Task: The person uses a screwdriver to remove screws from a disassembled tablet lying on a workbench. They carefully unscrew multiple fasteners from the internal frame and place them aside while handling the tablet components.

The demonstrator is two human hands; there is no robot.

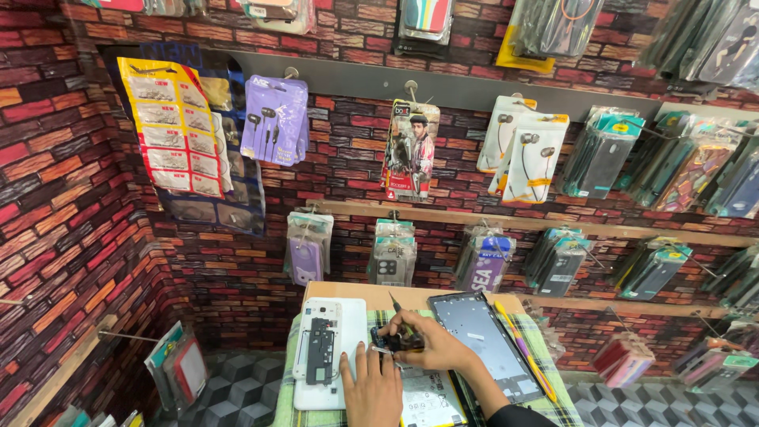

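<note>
Brick-pattern wall (71, 182) all round you, hung with packaged earphones (275, 119) and phone cases (393, 251) on pegs. Small wooden desk (348, 290) below, covered by a green checked cloth (545, 356).

Your left hand (373, 387) lies flat, fingers spread, palm down on the lower part of an opened phone body (431, 399). Just left of it sits a white phone back shell (324, 352) with a dark board exposed, on a white pad.

Your right hand (431, 341) is bunched up, fingers pinched together on a thin screwdriver (394, 304) whose handle sticks up and away from the grip. The tip end goes down into a small dark part (387, 341) right under the fingers; contact point is hidden, can't tell exactly where it lands.

Just right of that hand lies a black screen frame (490, 336), flat, angled. Beyond it, a yellow-and-pink pen-like tool (522, 348) lies along the cloth edge.
</note>
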